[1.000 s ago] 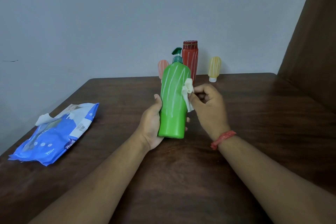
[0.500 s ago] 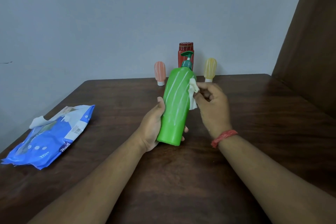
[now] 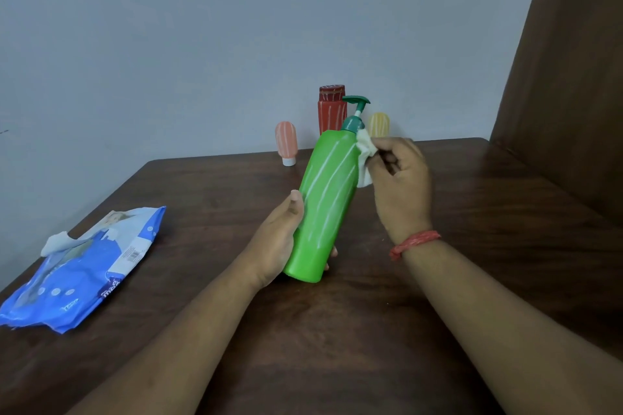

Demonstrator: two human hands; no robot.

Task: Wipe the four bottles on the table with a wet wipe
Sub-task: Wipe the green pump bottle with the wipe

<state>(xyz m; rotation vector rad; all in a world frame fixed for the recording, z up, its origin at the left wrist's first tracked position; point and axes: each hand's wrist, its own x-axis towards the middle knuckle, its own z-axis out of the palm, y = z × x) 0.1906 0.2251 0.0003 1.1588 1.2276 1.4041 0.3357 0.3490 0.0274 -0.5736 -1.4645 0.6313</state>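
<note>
A tall green pump bottle with a dark green pump head is tilted to the right above the table. My left hand grips its lower part. My right hand pinches a white wet wipe against the bottle's shoulder, just below the pump collar. Three other bottles stand upright at the table's far edge by the wall: a small pink one, a taller red one and a small yellow one, partly hidden behind the pump and my right hand.
A blue wet-wipe pack lies at the table's left edge with a wipe sticking out of its top. The dark wooden table ends at a pale wall. A brown panel rises at the right.
The green bottle has tilted further to the right. My right hand has slid the wipe up the bottle's side to its shoulder near the pump.
</note>
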